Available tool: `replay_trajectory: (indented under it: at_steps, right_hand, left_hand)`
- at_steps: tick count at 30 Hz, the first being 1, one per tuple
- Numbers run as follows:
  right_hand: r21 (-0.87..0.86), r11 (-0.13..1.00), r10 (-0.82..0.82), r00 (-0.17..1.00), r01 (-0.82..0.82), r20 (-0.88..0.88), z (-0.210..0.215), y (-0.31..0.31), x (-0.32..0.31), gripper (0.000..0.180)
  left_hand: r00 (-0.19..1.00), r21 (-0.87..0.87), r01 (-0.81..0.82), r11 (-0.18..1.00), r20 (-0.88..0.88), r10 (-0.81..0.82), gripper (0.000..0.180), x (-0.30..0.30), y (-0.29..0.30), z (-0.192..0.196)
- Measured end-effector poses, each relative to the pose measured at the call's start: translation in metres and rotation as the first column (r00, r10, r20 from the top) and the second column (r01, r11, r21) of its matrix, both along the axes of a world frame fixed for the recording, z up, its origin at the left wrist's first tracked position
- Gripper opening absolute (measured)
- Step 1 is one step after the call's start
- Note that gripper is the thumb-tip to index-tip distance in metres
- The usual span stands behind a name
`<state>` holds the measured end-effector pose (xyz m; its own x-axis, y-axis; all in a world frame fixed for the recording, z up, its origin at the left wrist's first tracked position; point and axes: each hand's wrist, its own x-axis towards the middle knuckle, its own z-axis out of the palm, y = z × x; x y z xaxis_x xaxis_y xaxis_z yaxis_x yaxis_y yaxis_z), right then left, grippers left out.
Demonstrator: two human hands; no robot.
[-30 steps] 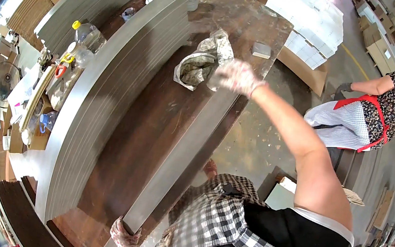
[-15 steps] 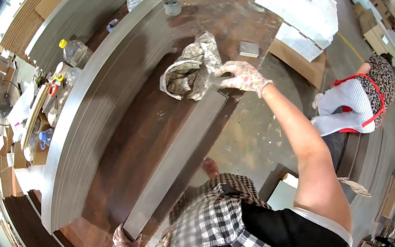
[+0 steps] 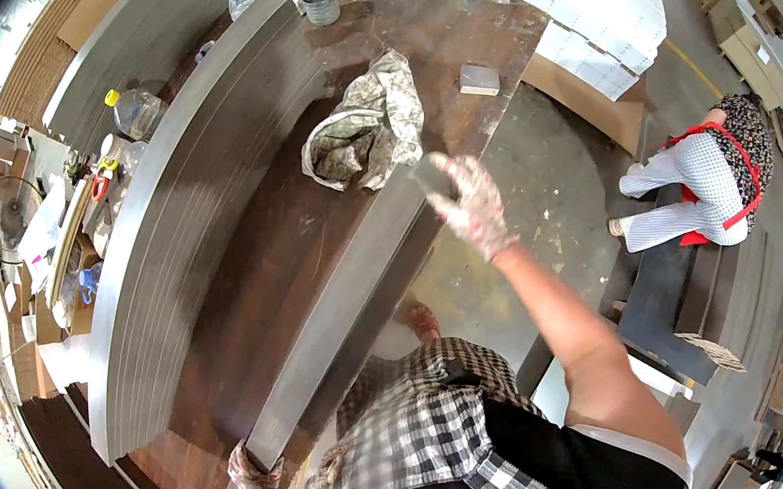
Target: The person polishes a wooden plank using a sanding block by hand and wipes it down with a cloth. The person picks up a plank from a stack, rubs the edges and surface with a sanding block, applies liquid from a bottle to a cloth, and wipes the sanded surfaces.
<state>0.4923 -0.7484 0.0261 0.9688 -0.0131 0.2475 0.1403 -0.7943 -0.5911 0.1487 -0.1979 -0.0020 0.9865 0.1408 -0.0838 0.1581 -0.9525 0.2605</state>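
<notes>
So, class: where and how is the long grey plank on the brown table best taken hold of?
Probably at its two ends, one hand each: the grey plank is long and narrow, lying along the brown table's right edge. The right hand takes the far end, the left hand the near end, from the open floor side.

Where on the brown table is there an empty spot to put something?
The table is bare between the plank stack and the long plank held by the left hand and right hand. Another bare patch lies between the rag and small block. The left side, with bottles, is crowded.
</notes>
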Motion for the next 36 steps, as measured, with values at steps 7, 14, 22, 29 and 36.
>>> replay_trajectory:
  at_steps: [7, 14, 22, 29, 36]
  right_hand:
    - [-0.100, 0.915, 0.402, 0.906, -0.392, 0.132, -0.009, 0.083, -0.077, 0.058]
    - [0.062, 0.991, -0.124, 0.989, 0.119, 0.078, -0.025, 0.041, -0.023, 0.061]
    - [0.046, 0.759, 0.631, 0.751, -0.650, 0.193, -0.034, 0.253, -0.206, 0.049]
    - [-0.012, 1.000, 0.031, 0.975, -0.029, 0.220, -0.044, 0.205, -0.151, 0.061]
    - [-0.050, 0.804, 0.592, 0.790, -0.592, 0.158, -0.038, 0.352, -0.278, 0.061]
  left_hand:
    - [1.000, 0.047, 0.020, 0.999, 0.011, -0.021, 0.089, 0.003, -0.007, 0.005]
    - [0.999, 0.035, 0.037, 0.999, 0.005, -0.038, 0.090, 0.019, -0.009, 0.006]
    - [0.999, -0.080, 0.033, 0.996, -0.002, -0.033, 0.096, 0.023, -0.011, 0.011]
    - [0.957, 0.101, -0.182, 0.978, 0.247, 0.152, 0.043, -0.051, 0.099, 0.022]
    - [0.894, -0.328, -0.374, 0.868, 0.123, 0.431, 0.015, -0.095, 0.140, 0.005]
